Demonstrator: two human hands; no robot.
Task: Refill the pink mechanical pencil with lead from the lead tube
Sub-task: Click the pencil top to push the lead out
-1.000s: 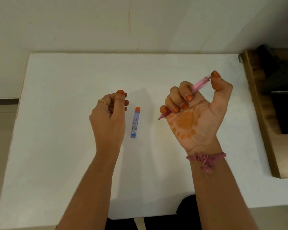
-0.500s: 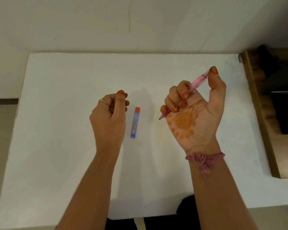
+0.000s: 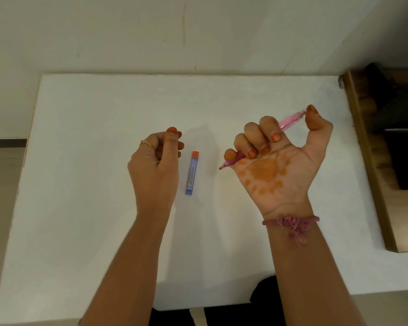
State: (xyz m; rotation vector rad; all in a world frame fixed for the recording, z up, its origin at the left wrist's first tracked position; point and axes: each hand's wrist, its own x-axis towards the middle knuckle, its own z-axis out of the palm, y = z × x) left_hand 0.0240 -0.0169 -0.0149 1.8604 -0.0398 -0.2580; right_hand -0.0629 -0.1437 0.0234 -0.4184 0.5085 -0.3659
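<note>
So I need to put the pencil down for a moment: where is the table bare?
Bare: the white table left of the left hand, and the far strip along the wall. Crowded: the centre, where the lead tube lies between the left hand and right hand.

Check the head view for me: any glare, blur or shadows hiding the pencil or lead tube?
Head view: even, soft light, no glare; pink mechanical pencil and lead tube both sharp; only a faint shadow on the white table beside the tube; wide-angle bending at the edges.
</note>
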